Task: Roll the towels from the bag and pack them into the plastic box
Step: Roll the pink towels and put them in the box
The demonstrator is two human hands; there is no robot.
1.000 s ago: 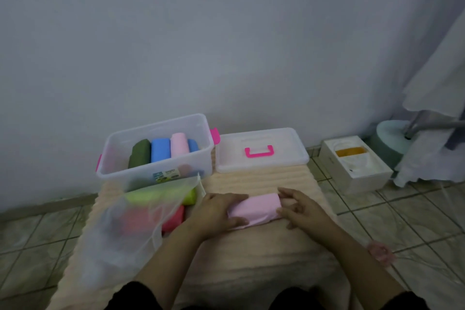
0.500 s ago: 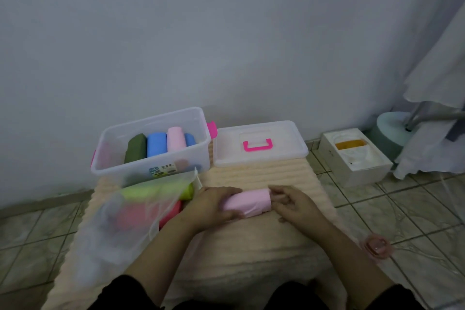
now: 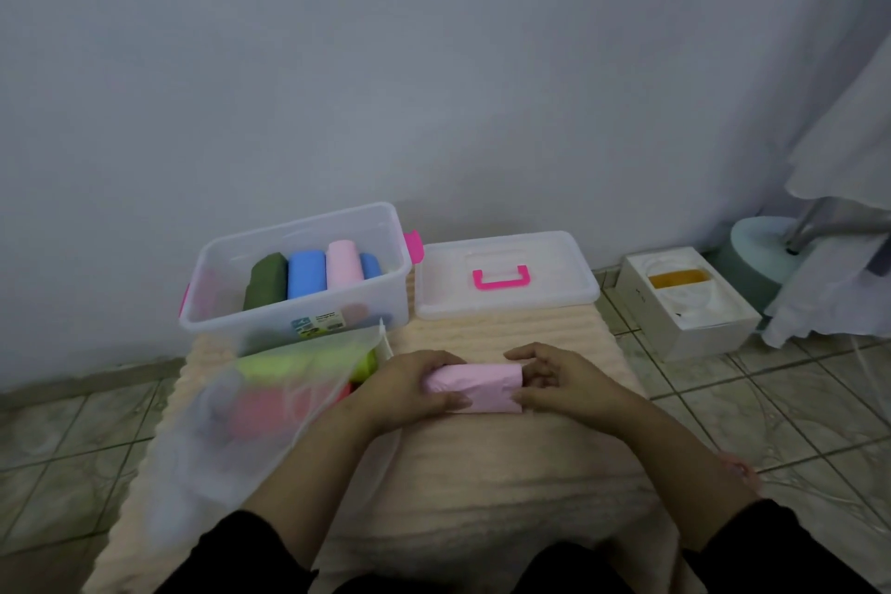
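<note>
Four rolled towels [image 3: 308, 277] already lie in the plastic box [image 3: 395, 227] at the far left. On the mat [image 3: 506, 473] near the person, the left hand [image 3: 410, 386] and the right hand [image 3: 554, 376] both curl around a pink towel [image 3: 477, 383], which looks almost rolled. More towels wait in the bag [image 3: 270, 400] at the left, so much work is left.

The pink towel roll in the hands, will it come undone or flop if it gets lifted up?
The pink towel roll is soft cloth, so it probably sags and loosens unless squeezed. The left hand and right hand grip its ends, which should keep it rolled. It looks light.
</note>
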